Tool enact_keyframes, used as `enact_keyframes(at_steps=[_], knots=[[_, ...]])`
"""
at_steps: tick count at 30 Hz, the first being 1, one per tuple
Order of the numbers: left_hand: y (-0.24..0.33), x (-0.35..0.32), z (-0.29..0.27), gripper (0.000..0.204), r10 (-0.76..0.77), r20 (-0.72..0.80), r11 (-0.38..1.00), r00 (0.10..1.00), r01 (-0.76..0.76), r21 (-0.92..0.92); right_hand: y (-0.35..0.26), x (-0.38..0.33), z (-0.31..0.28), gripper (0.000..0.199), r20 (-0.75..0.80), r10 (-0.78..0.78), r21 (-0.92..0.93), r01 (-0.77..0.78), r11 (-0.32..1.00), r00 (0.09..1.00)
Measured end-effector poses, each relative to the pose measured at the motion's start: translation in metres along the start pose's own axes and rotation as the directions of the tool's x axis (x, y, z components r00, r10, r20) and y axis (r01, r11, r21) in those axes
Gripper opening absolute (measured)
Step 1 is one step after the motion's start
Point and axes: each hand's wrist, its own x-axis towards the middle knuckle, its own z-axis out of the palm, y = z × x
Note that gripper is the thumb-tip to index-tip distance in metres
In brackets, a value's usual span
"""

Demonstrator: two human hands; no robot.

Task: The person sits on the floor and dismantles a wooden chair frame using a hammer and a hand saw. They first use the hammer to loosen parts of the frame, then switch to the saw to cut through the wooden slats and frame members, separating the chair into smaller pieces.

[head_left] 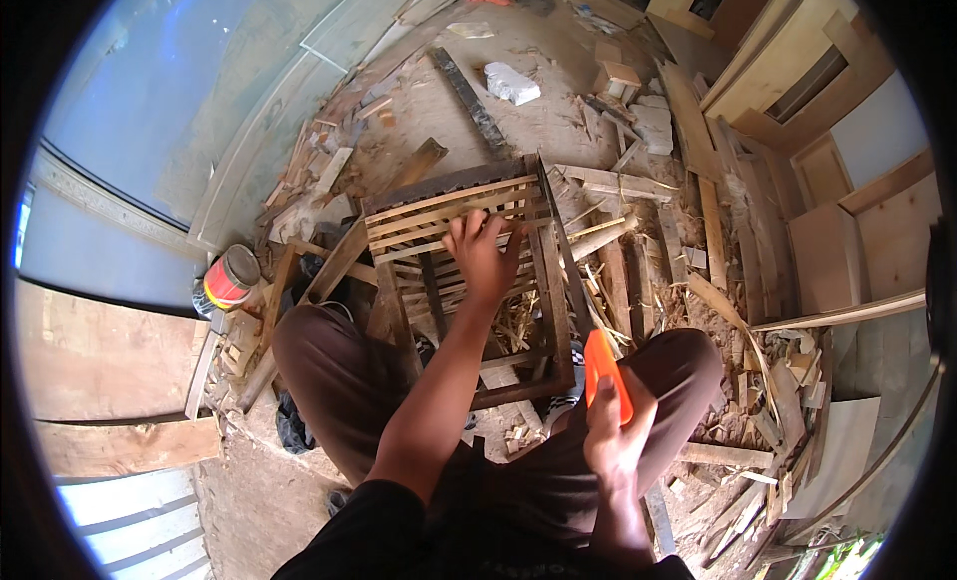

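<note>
Between my knees stands a dark wooden frame (558,311) with several thin pale slats (409,219) across its far part. My left hand (485,261) reaches over it, fingers bent over one wooden slat (407,251) and thumb toward the frame's right side. Some of that grip is hidden under the fingers. In my right hand (616,435), by my right knee, is the orange handle (602,366) of a handsaw. Its long dark blade (564,246) points away from me, along the right edge of the frame and close to the slat ends.
Wood offcuts (688,241) and shavings litter the right side. Beyond the frame lie a dark beam (469,100) and a white block (512,83). A red and yellow can (231,276) stands at left, near glass panes (150,112). Wooden cabinet parts (827,241) line the right.
</note>
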Motion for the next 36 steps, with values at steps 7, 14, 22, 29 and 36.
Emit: enact_keyframes(at_steps=[7, 14, 22, 29, 36], knots=[[0.000, -0.003, 0.001, 0.024, -0.010, 0.011, 1.000, 1.000, 0.010, -0.030, 0.022, -0.017, -0.010, 0.037, -0.048, 0.087, 0.071, -0.083, 0.994, 0.995], [0.003, 0.017, 0.008, 0.022, -0.040, -0.031, 0.999, 0.999, 0.041, 0.019, 0.019, 0.021, -0.008, 0.037, -0.060, 0.004, -0.017, -0.005, 1.000, 0.998], [-0.002, 0.021, 0.014, 0.020, -0.060, 0.012, 0.997, 0.998, 0.059, 0.047, 0.021, 0.014, -0.015, 0.047, -0.046, 0.008, 0.063, -0.005, 0.998, 0.999], [-0.006, 0.009, 0.002, 0.018, 0.049, 0.068, 0.999, 0.996, -0.049, 0.007, 0.059, -0.032, -0.036, 0.046, 0.036, 0.097, 0.195, -0.103, 0.975, 0.995], [0.004, 0.017, -0.016, 0.011, 0.005, 0.174, 0.999, 0.985, -0.011, 0.032, 0.034, -0.043, -0.012, 0.056, -0.109, -0.045, 0.435, 0.089, 0.896, 0.993]])
